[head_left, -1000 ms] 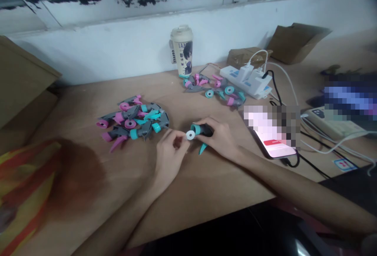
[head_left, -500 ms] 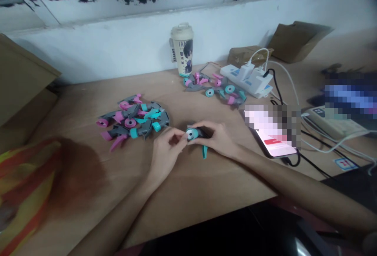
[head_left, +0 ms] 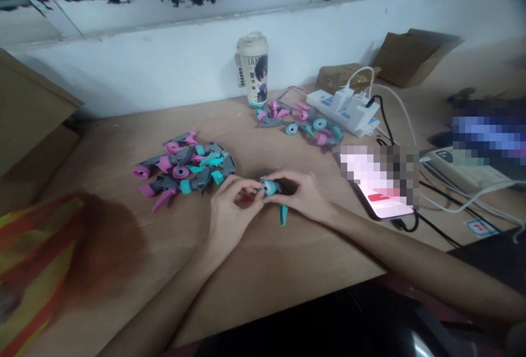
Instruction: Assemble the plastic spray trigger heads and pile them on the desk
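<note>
A grey trigger sprayer head (head_left: pixel 269 186) with a teal collar and a teal trigger is gripped in my right hand (head_left: pixel 307 195), low over the table. Its round collar opening points toward my left hand (head_left: pixel 232 203), and the trigger hangs down below my right fingers. Thumb and forefinger of my left hand are pinched at the collar's edge; whatever sits between those fingertips is too small to make out. Just left of my hands lies a pile of grey sprayer heads (head_left: pixel 187 164) with pink or teal collars and triggers.
More sprayer heads (head_left: pixel 302 124) lie farther back, beside a white power strip (head_left: pixel 343 109) with plugs and cables. A lidded cup (head_left: pixel 252 69) stands by the wall. To the right lies a lit phone (head_left: pixel 380 195). A red-yellow bag (head_left: pixel 36 258) sits at left, below a cardboard box (head_left: pixel 33 110).
My left fingertips have shifted slightly at the collar, and the sprayer head has turned a little in my right hand. The trigger hangs slightly lower.
</note>
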### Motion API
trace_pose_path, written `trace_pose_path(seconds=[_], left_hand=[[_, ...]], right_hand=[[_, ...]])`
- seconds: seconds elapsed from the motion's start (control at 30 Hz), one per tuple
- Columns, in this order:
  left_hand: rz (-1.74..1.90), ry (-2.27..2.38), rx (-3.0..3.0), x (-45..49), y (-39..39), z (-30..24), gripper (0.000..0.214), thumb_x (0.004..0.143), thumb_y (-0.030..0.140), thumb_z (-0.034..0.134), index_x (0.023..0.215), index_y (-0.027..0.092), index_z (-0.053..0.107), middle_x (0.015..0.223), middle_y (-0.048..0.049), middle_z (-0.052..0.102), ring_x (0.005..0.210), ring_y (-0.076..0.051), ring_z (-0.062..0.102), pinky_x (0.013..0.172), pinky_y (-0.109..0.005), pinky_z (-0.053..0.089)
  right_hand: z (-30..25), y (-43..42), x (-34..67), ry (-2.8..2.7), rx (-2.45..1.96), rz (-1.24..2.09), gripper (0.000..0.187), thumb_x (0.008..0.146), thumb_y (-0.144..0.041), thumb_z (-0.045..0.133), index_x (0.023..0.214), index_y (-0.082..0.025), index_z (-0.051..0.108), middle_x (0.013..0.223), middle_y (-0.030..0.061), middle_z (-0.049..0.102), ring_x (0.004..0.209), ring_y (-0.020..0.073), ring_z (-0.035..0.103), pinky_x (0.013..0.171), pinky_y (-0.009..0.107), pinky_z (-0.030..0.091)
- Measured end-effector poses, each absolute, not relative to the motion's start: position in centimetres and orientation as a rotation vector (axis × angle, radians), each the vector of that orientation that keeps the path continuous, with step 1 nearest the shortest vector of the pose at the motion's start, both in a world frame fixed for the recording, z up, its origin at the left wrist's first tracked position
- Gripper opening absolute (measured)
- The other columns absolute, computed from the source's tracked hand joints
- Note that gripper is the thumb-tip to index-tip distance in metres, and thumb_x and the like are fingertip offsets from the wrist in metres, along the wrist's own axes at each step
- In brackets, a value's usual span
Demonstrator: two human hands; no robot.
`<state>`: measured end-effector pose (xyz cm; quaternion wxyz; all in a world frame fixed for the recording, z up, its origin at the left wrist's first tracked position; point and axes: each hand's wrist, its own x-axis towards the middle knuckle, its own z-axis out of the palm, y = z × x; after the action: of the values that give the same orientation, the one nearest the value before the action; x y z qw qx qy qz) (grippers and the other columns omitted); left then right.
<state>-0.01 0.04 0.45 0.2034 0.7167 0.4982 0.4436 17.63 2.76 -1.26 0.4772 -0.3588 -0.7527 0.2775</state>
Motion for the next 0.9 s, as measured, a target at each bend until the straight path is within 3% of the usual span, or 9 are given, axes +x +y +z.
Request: trace_pose_path(seconds=[0.17, 0.37, 0.6, 0.8, 0.9], left_hand=[[1.202, 1.380, 2.025, -0.1, 0.2, 0.5, 0.006, 0.076, 0.024, 0.063, 0.081, 0.020, 0.064, 0.081, -0.0014, 0.058, 0.069, -0.012, 0.055, 0.062, -0.023, 0.048], [1.165, 1.419, 2.053, 0.1, 0.2, 0.5, 0.004, 0.076, 0.020, 0.062, 0.079, 0.019, 0.064, 0.076, 0.0000, 0.055, 0.066, -0.010, 0.054, 0.058, -0.021, 0.045], [1.118, 1.416, 2.060, 0.2, 0.2, 0.6, 0.010, 0.080, 0.021, 0.059, 0.071, 0.018, 0.060, 0.068, 0.0018, 0.051, 0.062, -0.010, 0.050, 0.056, -0.022, 0.041], [1.151, 1.331, 2.071, 0.6, -0.9, 1.0, 0.016, 0.088, 0.026, 0.051, 0.091, 0.019, 0.066, 0.085, -0.0017, 0.052, 0.070, -0.010, 0.054, 0.061, -0.023, 0.047], [1.166, 1.312, 2.089, 0.7, -1.1, 1.1, 0.020, 0.089, 0.026, 0.050, 0.099, 0.022, 0.066, 0.088, -0.0018, 0.048, 0.067, -0.008, 0.053, 0.056, -0.021, 0.048]], right_hand=[[-1.1, 2.7, 17.6, -1.871, -0.874, 0.604, 0.026, 0.070, -0.035, 0.073, 0.093, -0.024, 0.067, 0.094, 0.0013, 0.071, 0.090, 0.0179, 0.066, 0.083, 0.033, 0.051], [-1.3, 2.8, 17.5, -1.891, -0.831, 0.481, 0.024, 0.070, -0.032, 0.073, 0.091, -0.023, 0.067, 0.091, 0.0020, 0.072, 0.088, 0.0173, 0.066, 0.096, 0.039, 0.047], [-1.3, 2.5, 17.3, -1.880, -0.862, 0.407, 0.024, 0.073, -0.030, 0.071, 0.096, -0.025, 0.067, 0.093, 0.0008, 0.072, 0.091, 0.0176, 0.066, 0.095, 0.038, 0.047], [-1.2, 2.6, 17.7, -1.810, -0.929, 0.474, 0.024, 0.075, -0.029, 0.069, 0.099, -0.027, 0.067, 0.097, 0.0002, 0.071, 0.094, 0.0184, 0.065, 0.084, 0.035, 0.051], [-1.3, 2.6, 17.8, -1.760, -0.903, 0.502, 0.026, 0.074, -0.029, 0.070, 0.100, -0.026, 0.066, 0.098, 0.0011, 0.071, 0.095, 0.0182, 0.064, 0.085, 0.035, 0.051]])
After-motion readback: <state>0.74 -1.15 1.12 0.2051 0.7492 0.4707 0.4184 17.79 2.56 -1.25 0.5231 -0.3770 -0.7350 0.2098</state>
